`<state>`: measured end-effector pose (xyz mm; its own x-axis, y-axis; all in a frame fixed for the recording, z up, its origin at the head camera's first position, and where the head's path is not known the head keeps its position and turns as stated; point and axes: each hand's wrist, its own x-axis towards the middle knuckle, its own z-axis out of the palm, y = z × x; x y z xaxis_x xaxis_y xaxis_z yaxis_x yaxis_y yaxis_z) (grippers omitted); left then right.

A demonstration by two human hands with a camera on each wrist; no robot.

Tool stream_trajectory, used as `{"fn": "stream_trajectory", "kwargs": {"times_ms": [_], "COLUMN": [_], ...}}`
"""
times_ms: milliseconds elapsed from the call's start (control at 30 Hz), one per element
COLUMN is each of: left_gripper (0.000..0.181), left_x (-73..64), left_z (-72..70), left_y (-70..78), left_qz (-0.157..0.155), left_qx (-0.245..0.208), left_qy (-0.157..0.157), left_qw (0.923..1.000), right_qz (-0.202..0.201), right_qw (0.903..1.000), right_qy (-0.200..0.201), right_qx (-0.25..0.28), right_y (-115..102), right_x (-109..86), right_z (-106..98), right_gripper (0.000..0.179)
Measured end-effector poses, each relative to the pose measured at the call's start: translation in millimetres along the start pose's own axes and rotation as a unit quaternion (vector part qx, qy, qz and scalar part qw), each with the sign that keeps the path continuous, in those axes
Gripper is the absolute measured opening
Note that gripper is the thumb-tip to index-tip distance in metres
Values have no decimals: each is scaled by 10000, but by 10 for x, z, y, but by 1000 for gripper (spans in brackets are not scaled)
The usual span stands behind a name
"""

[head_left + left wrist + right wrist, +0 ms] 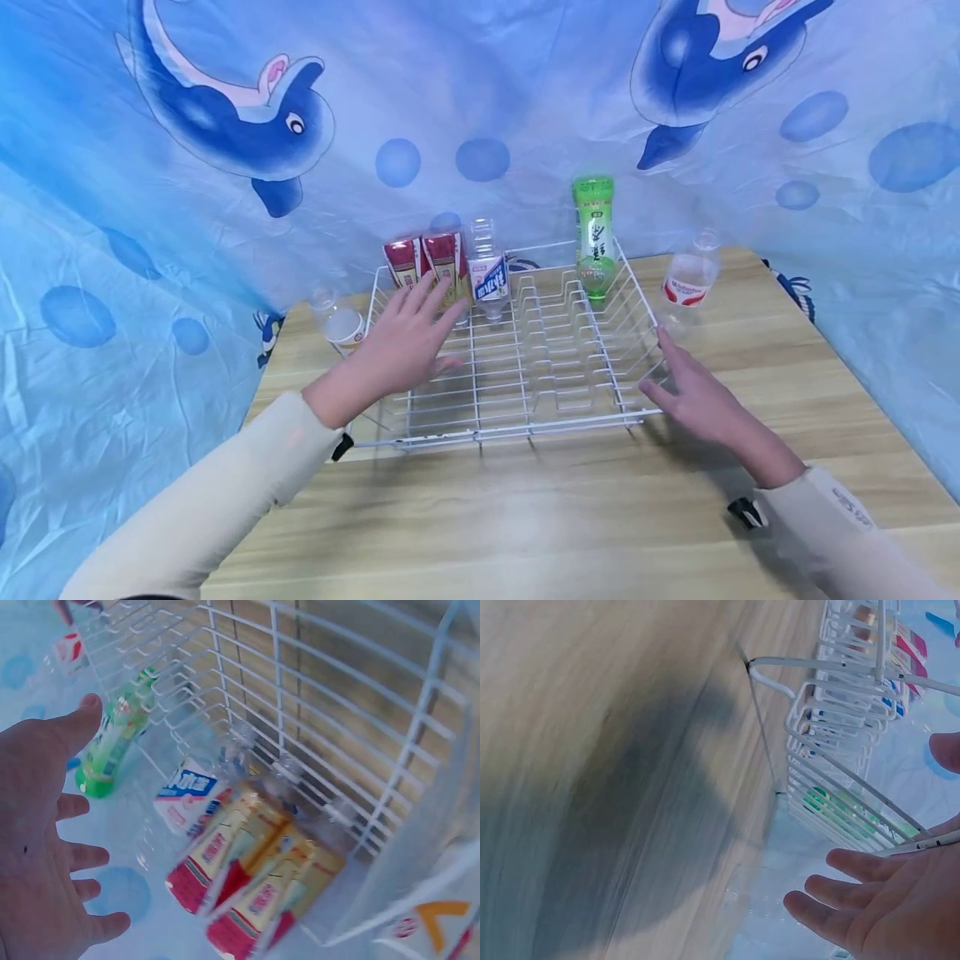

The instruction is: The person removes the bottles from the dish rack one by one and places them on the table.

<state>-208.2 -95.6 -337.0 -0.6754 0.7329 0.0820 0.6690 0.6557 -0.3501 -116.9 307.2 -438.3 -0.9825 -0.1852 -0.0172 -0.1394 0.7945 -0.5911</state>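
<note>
A white wire dish rack (495, 429) stands on the table. Over its left half hovers my left hand (401, 342), fingers spread and holding nothing. Just beyond those fingers are two bottles with red-and-gold labels (225, 851), (281, 900) at the rack's back. Beside them leans a clear bottle with a blue-and-white label (490, 279), neck down. A green bottle (595, 237) is tipped neck down at the back right. My right hand (697, 396) lies at the rack's right rim, thumb inside and the other fingers outside, fairly straight.
Right of the rack, a clear bottle with a red-and-white label (686, 279) stands on the wooden table (525, 517). Another clear bottle (341, 321) is beyond the rack's left side. A blue dolphin-print sheet (510, 100) hangs behind and along both sides.
</note>
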Motion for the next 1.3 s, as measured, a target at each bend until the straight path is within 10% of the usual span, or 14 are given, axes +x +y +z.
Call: {"fn": "stream_trajectory", "kwargs": {"times_ms": [633, 967, 1300], "left_gripper": [68, 70, 79], "left_x": [1349, 2070, 2359], "left_z": [-384, -490, -342], "left_y": [68, 75, 209], "left_qz": [1055, 2273, 2542], "left_qx": [1985, 3241, 3609], "left_qy": [71, 355, 222], "left_qw": [9744, 9176, 8970], "right_qz": [-156, 121, 69], "right_qw": [9979, 9967, 9946], "right_qy": [492, 574, 648], "right_qx": [397, 562, 812], "right_y": [-25, -26, 10], "right_x": [93, 16, -97], "right_z": [115, 126, 191], "right_gripper": [87, 86, 84]}}
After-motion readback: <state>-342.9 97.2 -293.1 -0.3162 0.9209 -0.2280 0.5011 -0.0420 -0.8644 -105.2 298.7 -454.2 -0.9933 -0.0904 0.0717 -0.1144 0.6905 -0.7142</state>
